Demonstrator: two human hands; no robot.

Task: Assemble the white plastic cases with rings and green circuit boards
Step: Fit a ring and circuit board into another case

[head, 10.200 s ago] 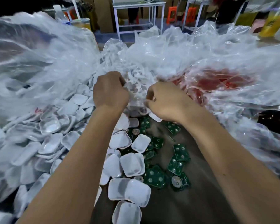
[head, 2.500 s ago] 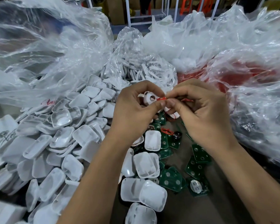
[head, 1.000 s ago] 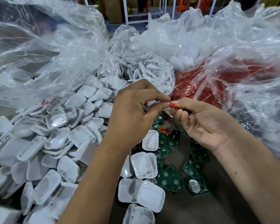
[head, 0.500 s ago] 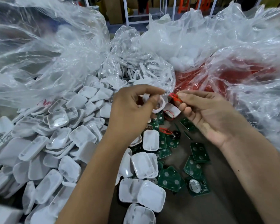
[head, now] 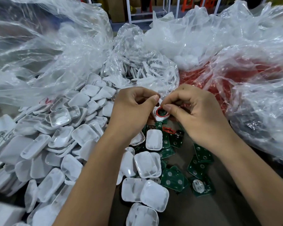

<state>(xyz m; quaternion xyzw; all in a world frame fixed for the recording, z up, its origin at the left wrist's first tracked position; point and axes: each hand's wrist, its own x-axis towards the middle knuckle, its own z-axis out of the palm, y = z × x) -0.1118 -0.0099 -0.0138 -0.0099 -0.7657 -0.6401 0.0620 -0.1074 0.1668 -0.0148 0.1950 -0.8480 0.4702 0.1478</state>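
Heap of white case shells [head: 59, 139] to the left of the held case. Left hand [head: 132, 110] pinches a white plastic case [head: 159, 117] from the left. A red ring [head: 160, 111] sits in the case's open face — over something green inside. Right hand [head: 198, 111] closes thumb and forefinger on the ring and case from the right. Below the case lie green circuit boards [head: 174, 177]; to its right — a clear bag of red parts [head: 245, 74].

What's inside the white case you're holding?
A red ring sits in the case, with dark green behind it. Both hands' fingers cover the rest.
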